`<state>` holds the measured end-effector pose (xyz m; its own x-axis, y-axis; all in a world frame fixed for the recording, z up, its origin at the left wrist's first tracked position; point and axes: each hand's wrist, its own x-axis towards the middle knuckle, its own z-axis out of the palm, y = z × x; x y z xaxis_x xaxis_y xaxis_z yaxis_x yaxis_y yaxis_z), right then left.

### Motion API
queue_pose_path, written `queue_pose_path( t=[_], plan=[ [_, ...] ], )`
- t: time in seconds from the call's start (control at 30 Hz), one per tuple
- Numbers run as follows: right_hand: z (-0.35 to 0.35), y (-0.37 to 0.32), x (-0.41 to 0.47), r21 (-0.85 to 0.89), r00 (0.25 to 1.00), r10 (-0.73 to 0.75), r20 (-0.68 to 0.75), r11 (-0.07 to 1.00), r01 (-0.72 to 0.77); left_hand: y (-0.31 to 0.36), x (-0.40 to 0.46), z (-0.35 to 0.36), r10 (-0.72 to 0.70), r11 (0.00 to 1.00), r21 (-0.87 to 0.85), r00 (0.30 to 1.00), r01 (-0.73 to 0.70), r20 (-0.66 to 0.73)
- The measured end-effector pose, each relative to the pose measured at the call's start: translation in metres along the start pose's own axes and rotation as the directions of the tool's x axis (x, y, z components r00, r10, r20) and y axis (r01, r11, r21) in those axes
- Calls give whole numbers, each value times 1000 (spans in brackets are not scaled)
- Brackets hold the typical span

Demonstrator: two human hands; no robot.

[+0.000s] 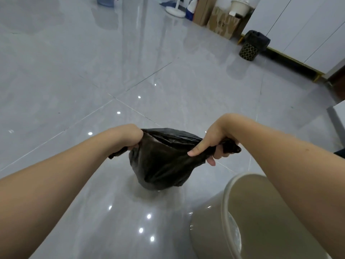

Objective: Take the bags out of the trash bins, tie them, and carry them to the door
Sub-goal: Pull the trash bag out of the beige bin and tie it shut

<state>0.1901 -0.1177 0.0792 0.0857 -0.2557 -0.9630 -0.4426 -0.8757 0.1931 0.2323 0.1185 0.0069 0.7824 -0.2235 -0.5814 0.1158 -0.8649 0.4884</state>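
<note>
Glossy grey tiled floor [78, 75], wide and unobstructed ahead and to the left of the hands; dark grout lines cross it diagonally. Along the far right edge, white cabinet doors [306, 28] above a dark plinth; at their foot a second bin [252, 46], honeycomb-patterned and lined with a dark bag. Cardboard boxes [222, 23] and a white fan base [174, 11] stand at the far wall. Centre: black trash bag [158, 165], wrinkled, shiny, rounded at the bottom, its base at or just above the floor, mouth stretched open sideways. Left hand [128, 137], fingers clenched on the bag's left rim. Right hand [214, 143], fingers curled round the gathered right rim, whose end protrudes behind the hand. Lower right: beige trash bin [207, 227], just beside the bag and partly under the right forearm.
</note>
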Motion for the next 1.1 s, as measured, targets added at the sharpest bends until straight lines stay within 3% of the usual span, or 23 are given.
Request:
queue_pose_path(
  t=[0.07,0.13,0.2,0.27,0.4,0.5,0.63,0.7,0.77,0.83,0.93,1.1],
  plan=[
    [3,13,5,133,982,-176,75,977,165,-4,0,4,25,993,-115,997,-33,-70],
    [9,19,15,304,939,-343,28,898,318,-10,1,15,12,956,-290,997,-33,-74],
    [13,18,23,497,893,-443,-78,759,420,-17,2,26,-56,899,-438,991,-2,-119],
    [20,13,28,692,844,-500,-195,539,480,-24,0,35,-84,855,-517,969,-49,-230],
    [34,-12,39,856,696,-586,-416,7,517,-41,-11,50,-12,953,-248,795,-175,-606],
    [40,-36,42,850,649,-563,-511,-218,480,-47,-11,51,25,946,-211,705,-245,-709],
    [42,-52,51,902,675,-600,-430,-310,299,-63,1,52,108,968,-76,674,-238,-730],
    [47,-56,60,911,680,-621,-391,-364,192,-76,6,57,168,985,138,779,-105,-604],
    [51,-62,71,895,688,-597,-412,-408,182,-86,12,68,167,928,372,898,-5,-406],
    [54,-72,81,853,688,-558,-464,-492,177,-92,14,83,177,870,492,939,-9,-296],
    [51,-86,91,770,676,-474,-564,-598,223,-88,16,98,234,839,541,936,-59,-261],
    [48,-100,96,769,548,-545,-634,-520,372,-87,25,111,245,845,519,955,-126,-167]
  ],
)
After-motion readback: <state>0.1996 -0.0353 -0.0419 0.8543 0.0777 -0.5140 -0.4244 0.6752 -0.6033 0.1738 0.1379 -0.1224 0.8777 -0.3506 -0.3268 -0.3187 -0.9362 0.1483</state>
